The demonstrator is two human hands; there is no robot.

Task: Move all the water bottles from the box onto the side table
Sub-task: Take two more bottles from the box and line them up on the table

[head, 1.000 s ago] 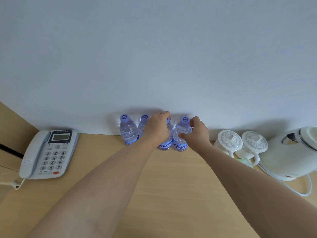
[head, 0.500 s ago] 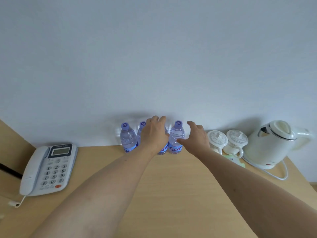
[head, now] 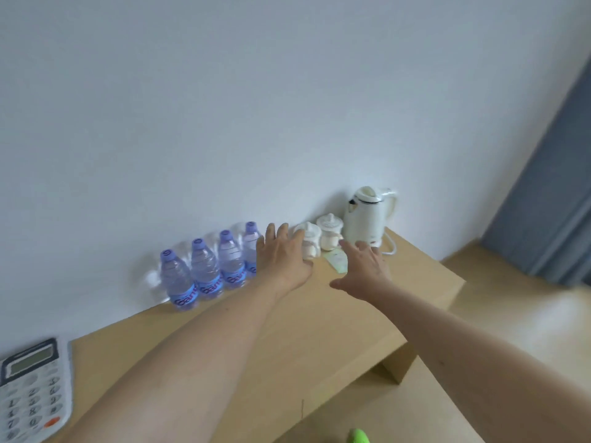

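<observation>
Several clear water bottles (head: 204,271) with purple caps and blue labels stand upright in a row against the white wall on the light wooden side table (head: 319,340). My left hand (head: 281,254) hovers just right of the row with fingers straight, holding nothing. My right hand (head: 364,270) is further right over the table, fingers spread and empty. Neither hand touches a bottle. The box is out of view.
Two white lidded cups (head: 319,239) and a white electric kettle (head: 367,217) with its cord stand at the table's far right. A small green packet (head: 335,260) lies before the cups. A desk telephone (head: 30,391) sits at the left. A grey curtain (head: 556,193) hangs at the right.
Both hands have let go of the two rightmost bottles and drawn back to the right, now open. My view has swung to the right and tilted.
</observation>
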